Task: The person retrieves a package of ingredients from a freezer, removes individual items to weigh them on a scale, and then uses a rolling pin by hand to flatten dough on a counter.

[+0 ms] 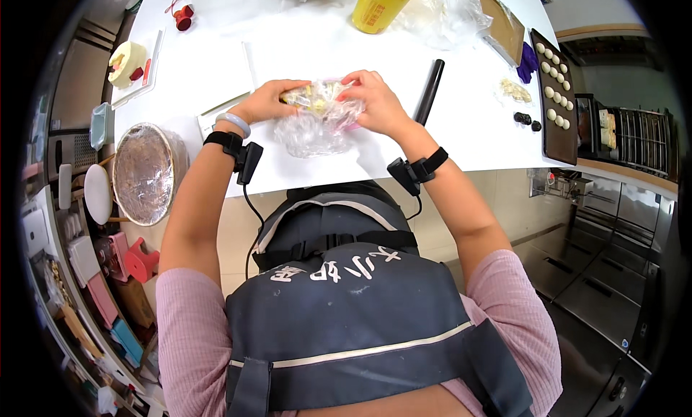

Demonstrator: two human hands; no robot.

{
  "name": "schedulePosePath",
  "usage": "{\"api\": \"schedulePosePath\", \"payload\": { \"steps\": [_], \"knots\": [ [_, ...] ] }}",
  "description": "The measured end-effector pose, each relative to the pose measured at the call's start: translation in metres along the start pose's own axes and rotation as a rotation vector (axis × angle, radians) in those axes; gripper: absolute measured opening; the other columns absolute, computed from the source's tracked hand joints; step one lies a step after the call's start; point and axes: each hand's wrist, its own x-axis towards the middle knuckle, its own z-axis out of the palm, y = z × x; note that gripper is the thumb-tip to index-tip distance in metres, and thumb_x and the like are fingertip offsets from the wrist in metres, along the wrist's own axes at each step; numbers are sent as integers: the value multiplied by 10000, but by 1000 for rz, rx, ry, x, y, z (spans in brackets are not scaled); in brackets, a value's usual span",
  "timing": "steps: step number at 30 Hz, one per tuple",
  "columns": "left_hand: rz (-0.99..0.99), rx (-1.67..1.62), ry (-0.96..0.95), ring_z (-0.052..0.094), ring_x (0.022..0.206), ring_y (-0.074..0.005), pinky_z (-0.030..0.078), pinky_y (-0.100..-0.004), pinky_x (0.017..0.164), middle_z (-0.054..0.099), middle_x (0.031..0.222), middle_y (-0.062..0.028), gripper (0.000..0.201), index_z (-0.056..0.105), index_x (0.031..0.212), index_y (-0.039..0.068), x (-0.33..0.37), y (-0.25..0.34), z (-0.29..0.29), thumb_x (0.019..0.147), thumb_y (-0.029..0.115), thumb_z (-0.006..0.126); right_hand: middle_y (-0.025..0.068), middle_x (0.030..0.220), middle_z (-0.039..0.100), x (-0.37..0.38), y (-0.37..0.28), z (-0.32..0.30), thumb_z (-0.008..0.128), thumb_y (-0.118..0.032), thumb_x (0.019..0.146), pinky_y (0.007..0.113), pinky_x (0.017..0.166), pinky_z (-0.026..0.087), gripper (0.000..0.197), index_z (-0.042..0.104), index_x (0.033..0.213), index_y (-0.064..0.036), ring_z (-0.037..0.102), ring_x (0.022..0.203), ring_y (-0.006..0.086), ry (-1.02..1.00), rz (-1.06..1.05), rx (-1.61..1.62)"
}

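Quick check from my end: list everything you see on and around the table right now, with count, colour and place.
plastic-wrapped bundle: one, clear film over pale yellow and pink contents, table centre, between both hands
black rod: one, black, right of the bundle
yellow cylinder: one, yellow, far edge of the table
dark tray: one, dark brown, right table edge, holding rows of small white balls
foil-covered bowl: one, silvery, left table corner
white table: one, white
left hand: grips the bundle's left end; pale bangle and black wrist strap
right hand: grips the bundle's right end; black wrist strap
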Motion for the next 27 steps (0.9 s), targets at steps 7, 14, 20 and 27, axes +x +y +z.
{"api": "schedulePosePath", "payload": {
  "steps": [7,14,20,27],
  "knots": [
    [96,760,751,600,804,-246,469,-320,743,646,840,-81,235,643,994,45,11,2,6,769,87,591,28,1145,512,-12,-1,19,609,-44,604,410,893,367,211,611,813,-77,425,1125,264,39,-190,-165],
    [198,768,395,518,987,-275,421,-329,839,512,1141,-96,382,550,1121,108,34,28,10,743,144,592,70,1071,558,5,4,28,556,-28,691,351,868,399,191,626,867,-56,502,1041,222,58,-147,-68],
    [31,507,532,552,851,-293,442,-331,763,554,872,-85,251,606,979,78,40,37,6,731,52,575,54,1113,559,24,-32,-19,396,-179,939,306,861,413,276,516,1145,-40,529,968,156,382,248,1239],
    [463,775,776,538,722,-249,434,-327,615,532,790,-89,233,627,872,50,-6,14,-2,671,-31,541,50,1154,516,11,9,23,520,-31,743,412,953,343,393,554,1118,-143,488,1077,238,-1,-191,-166]
  ]
}}
